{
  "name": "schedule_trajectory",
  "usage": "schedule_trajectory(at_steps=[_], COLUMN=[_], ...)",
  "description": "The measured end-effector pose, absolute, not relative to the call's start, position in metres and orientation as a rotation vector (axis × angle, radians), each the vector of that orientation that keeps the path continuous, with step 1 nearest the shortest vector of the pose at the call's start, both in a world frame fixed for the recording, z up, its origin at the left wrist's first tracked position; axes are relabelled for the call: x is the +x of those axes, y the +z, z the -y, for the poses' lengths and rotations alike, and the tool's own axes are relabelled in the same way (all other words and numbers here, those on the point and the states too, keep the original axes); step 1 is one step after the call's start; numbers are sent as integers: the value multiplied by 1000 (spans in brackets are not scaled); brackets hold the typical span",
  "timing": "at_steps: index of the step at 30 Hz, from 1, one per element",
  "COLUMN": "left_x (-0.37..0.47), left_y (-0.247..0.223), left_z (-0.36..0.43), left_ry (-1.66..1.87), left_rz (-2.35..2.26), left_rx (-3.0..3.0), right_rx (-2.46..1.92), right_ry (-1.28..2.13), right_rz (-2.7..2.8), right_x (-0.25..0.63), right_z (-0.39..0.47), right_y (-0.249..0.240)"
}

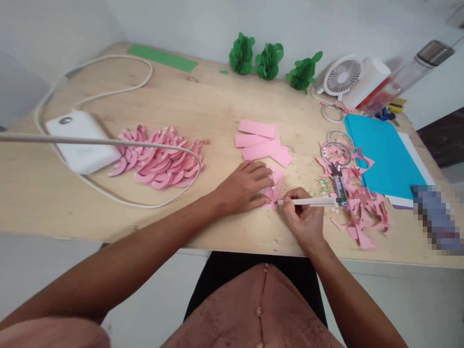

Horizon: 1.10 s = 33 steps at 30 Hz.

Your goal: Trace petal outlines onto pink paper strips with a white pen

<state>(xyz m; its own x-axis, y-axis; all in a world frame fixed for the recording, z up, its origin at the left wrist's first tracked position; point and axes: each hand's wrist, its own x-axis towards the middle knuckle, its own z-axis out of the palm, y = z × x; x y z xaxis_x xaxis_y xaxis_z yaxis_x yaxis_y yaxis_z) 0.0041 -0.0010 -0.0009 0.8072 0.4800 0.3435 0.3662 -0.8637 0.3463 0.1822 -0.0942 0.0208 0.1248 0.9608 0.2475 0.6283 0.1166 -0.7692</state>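
My left hand (pixel 250 187) lies flat on a pink paper strip (pixel 276 180), its fingers apart at the strip's left side. Curved outlines show faintly on this strip. A white pen (pixel 315 201) is held in the closed fingers of my right hand (pixel 303 220). Its tip points left and is at the strip's lower right edge; whether it touches the paper I cannot tell. Just beyond the strip, several blank pink strips (pixel 261 150) lie overlapped. Left of my left hand is a heap of curved pink paper cutouts (pixel 166 157).
Pink scraps (pixel 362 212) and a small blue-black tool (pixel 339 183) lie at right, beside tape rolls (pixel 332 113) and a blue folder (pixel 387 150). Green paper trees (pixel 268 61), a fan (pixel 342 76) and a bottle (pixel 406 79) stand behind. A cable (pixel 145 145) loops past a white device (pixel 83 140).
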Motion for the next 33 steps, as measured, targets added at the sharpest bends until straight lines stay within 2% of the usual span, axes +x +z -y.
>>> schedule_trajectory(at_steps=[33], left_x=[4], left_y=[-1], left_z=[1], left_ry=[628], left_rz=[-647], left_rx=[2728], right_rx=[-1649], right_ry=[427], right_rz=[1532], right_x=[184], right_z=[93], right_y=[17])
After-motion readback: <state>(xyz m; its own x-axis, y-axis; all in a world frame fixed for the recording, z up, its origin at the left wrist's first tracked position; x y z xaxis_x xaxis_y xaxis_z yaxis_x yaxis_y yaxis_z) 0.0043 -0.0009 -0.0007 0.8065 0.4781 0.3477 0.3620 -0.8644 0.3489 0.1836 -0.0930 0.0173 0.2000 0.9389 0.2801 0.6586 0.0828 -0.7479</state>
